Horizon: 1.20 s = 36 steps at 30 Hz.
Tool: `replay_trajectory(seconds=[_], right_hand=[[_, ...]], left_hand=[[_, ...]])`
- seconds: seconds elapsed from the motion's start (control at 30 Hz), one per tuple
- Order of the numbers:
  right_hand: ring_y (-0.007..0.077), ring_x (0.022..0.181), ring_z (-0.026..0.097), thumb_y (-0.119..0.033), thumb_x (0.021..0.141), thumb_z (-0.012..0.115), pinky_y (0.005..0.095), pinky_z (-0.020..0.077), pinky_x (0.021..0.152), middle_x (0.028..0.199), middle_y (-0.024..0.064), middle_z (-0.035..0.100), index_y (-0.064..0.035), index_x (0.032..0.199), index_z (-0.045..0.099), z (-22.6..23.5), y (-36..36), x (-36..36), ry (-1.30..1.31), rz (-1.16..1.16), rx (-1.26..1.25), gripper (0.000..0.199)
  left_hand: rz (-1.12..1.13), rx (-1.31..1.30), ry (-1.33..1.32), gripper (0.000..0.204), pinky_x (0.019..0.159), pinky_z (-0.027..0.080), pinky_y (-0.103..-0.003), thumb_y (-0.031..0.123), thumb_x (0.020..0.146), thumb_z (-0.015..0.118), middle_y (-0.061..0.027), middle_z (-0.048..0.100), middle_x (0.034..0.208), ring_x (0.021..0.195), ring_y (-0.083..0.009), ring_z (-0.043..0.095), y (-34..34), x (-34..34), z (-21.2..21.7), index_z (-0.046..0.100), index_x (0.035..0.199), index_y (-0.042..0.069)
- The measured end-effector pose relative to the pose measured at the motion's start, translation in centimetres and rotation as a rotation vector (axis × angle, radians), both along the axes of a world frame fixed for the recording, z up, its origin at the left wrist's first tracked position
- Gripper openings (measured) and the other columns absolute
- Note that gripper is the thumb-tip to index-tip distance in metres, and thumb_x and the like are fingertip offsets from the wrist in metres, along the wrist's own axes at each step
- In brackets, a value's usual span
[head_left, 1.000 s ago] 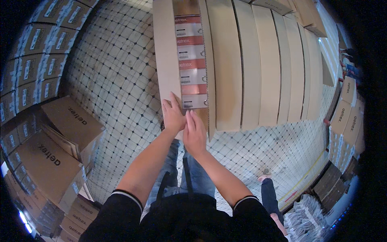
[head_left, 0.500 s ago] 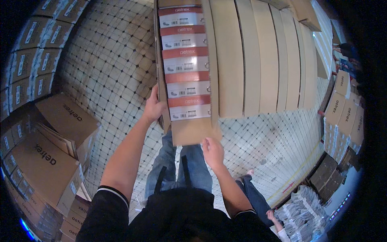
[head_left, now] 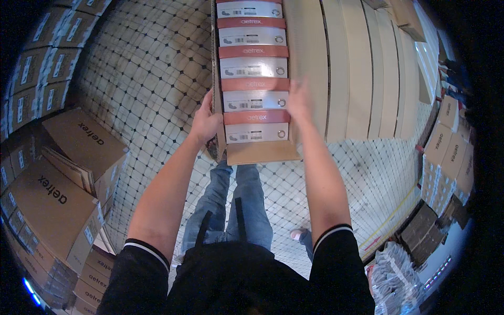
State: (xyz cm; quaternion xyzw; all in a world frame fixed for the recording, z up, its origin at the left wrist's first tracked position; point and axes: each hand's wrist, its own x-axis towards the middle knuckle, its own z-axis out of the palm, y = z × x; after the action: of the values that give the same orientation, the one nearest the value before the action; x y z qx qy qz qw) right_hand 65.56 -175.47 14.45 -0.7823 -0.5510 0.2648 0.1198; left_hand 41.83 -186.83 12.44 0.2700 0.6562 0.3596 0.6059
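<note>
In front of the person, at the upper middle, the carton [head_left: 221, 142] lies open, with a row of red-and-white boxes [head_left: 254, 68] inside and the near flap [head_left: 262, 154] folded outward. The opening is done on the near side at least; every box in sight sits in the row, and neither hand has one out. The cartons [head_left: 357, 79] to the right show plain, unopened-looking tan faces.

The left hand [head_left: 206, 122] is curled round the carton's left side, thumb inward, fingers closed on the board. The right hand [head_left: 299, 102] is at the boxes' right edge, blurred; whether its fingers grip or merely touch cannot be told. The far end of the carton is cut off by the upper edge, and the left hand's fingertips are hidden behind the board.
</note>
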Motion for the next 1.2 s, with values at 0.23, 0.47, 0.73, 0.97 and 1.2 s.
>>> replay_trajectory(seconds=[0.23,0.47,0.73,0.97,1.2], right_hand=[[0.0416,0.102,0.062,-0.043,0.097,0.052,0.0454,0.0476,0.089,0.106,0.0269,0.066,0.0028,0.117,0.059,0.7,1.3,6.0,0.091,0.179,-0.032,0.051],[0.0455,0.090,0.063,-0.041,0.098,0.048,0.0522,0.0488,0.080,0.094,0.0267,0.067,0.0005,0.115,0.060,0.0,0.7,4.3,-0.103,0.170,-0.017,0.047],[0.0481,0.083,0.063,-0.043,0.097,0.048,0.0566,0.0487,0.075,0.086,0.0272,0.066,-0.0034,0.109,0.059,-1.5,0.8,4.9,-0.107,0.185,0.063,0.043],[0.0471,0.083,0.064,-0.041,0.098,0.047,0.0561,0.0487,0.074,0.086,0.0273,0.066,-0.0035,0.116,0.058,-0.2,0.8,4.1,-0.135,0.174,-0.066,0.043],[0.0456,0.083,0.064,-0.042,0.098,0.045,0.0556,0.0488,0.075,0.088,0.0265,0.067,-0.0038,0.119,0.058,0.1,0.6,3.3,-0.154,0.133,-0.086,0.045]], left_hand=[[-0.156,0.020,0.193,0.081,0.104,0.040,-0.038,0.012,0.076,0.056,-0.0221,0.057,0.132,0.122,-0.0363,0.055,0.5,-0.1,-0.1,0.026,0.152,0.012],[0.027,-0.023,0.510,0.067,0.098,0.044,-0.046,0.014,0.085,0.053,-0.0260,0.059,0.125,0.116,-0.0414,0.057,6.9,3.6,4.1,0.030,0.147,0.008],[-0.133,-0.178,0.940,0.046,0.092,0.050,-0.048,0.023,0.085,0.055,-0.0231,0.066,0.112,0.106,-0.0409,0.063,21.0,0.9,2.7,0.054,0.127,0.006],[-0.137,-0.096,0.983,0.036,0.090,0.051,-0.048,0.016,0.085,0.054,-0.0245,0.068,0.105,0.103,-0.0396,0.065,20.4,-0.4,2.5,0.056,0.120,0.004],[-0.191,-0.092,0.975,0.042,0.090,0.050,-0.049,0.016,0.085,0.052,-0.0266,0.067,0.105,0.101,-0.0423,0.064,20.8,-0.3,1.8,0.054,0.125,0.004]])
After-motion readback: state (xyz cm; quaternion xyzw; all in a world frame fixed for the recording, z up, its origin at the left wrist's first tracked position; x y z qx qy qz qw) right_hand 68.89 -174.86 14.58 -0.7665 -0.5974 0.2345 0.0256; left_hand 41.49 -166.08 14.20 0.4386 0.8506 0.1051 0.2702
